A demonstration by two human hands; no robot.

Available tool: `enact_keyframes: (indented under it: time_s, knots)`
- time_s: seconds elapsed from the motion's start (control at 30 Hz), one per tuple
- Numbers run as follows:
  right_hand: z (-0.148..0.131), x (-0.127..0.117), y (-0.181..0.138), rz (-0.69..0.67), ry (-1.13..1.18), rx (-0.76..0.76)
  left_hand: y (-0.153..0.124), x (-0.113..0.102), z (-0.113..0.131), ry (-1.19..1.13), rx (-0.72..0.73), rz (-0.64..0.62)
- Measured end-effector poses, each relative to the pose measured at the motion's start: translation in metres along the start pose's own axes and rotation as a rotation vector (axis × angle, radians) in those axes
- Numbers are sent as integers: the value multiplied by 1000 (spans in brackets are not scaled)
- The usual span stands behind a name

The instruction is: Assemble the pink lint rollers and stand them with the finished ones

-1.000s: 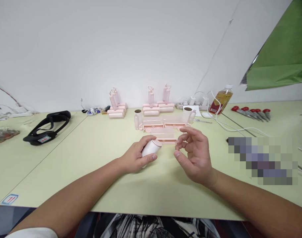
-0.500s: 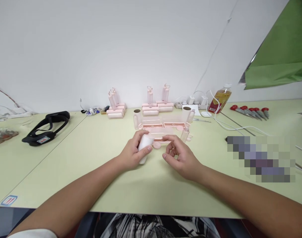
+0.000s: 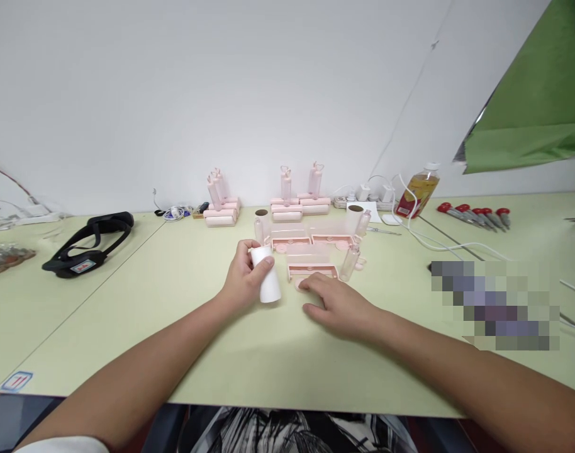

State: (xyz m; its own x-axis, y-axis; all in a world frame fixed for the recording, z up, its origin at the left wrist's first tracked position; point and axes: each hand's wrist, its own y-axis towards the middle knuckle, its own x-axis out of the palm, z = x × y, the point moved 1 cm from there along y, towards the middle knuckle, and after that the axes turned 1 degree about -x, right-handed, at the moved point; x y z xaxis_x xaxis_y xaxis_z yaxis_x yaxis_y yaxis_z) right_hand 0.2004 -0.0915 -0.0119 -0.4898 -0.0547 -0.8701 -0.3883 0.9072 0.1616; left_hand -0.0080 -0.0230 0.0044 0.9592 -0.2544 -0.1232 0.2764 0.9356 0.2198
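My left hand (image 3: pixel 241 277) is wrapped round a white roll (image 3: pixel 267 275), which stands nearly upright on the pale green table (image 3: pixel 184 302). My right hand (image 3: pixel 337 305) lies low on the table just right of the roll, its fingertips at a small pink round cap (image 3: pixel 299 284); the fingers are curled down and I cannot tell if they grip it. Just beyond the hands lie pink trays (image 3: pixel 312 270) and clear tubes (image 3: pixel 350 261).
Finished pink rollers (image 3: pixel 287 207) are stacked at the back. A black headset (image 3: pixel 87 245) lies at the left. Red-handled screwdrivers (image 3: pixel 476 215), a drink bottle (image 3: pixel 418 192), white cables and a power strip (image 3: pixel 363 198) are at the right rear. A blurred patch covers something at the right.
My left hand has tipped the white roll from lying on its side to nearly upright. My right hand has dropped from mid-air down onto the table beside the pink cap.
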Motion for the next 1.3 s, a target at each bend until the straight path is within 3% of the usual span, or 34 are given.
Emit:
enact_keyframes:
  time_s: [0.63, 0.9, 1.0, 1.13, 1.3]
  knots:
    - [-4, -4, -1, -52, -50, 51, 2, 1, -4, -67, -34, 2]
    - [-7, -7, -2, 40, 28, 33, 3, 1, -5, -115, -26, -6]
    - [-6, -7, -3, 22, 138, 73, 1, 2, -1, -129, -49, -6]
    - [-4, -3, -3, 14, 453, 139, 0, 2, 3, -127, -71, -24]
    - [0, -1, 0, 145, 739, 109, 0, 3, 3, -212, -63, -104]
